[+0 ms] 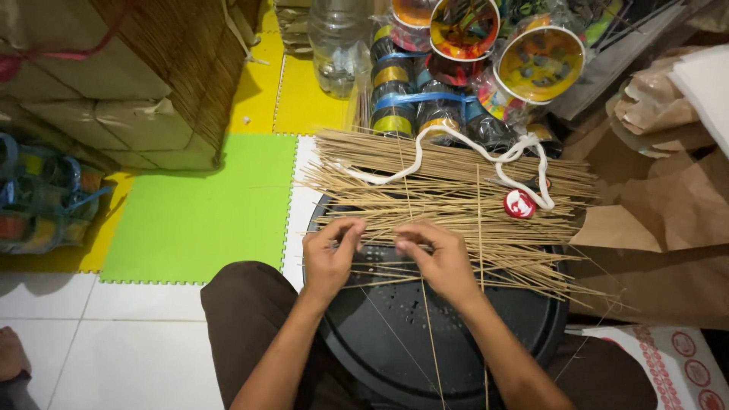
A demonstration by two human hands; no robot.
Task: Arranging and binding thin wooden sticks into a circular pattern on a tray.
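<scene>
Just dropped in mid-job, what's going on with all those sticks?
A seated person bends over a round black tray spread with thin bamboo sticks. The left hand and right hand both pinch sticks at the pile's near edge. A white cord and a red disc lie on the pile.

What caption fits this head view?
Both hands, left hand and right hand, pinching thin sticks atop a black round tray.

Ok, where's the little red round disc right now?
In the head view, the red disc lies on the stick pile, right of the right hand, beside the white cord.
</scene>
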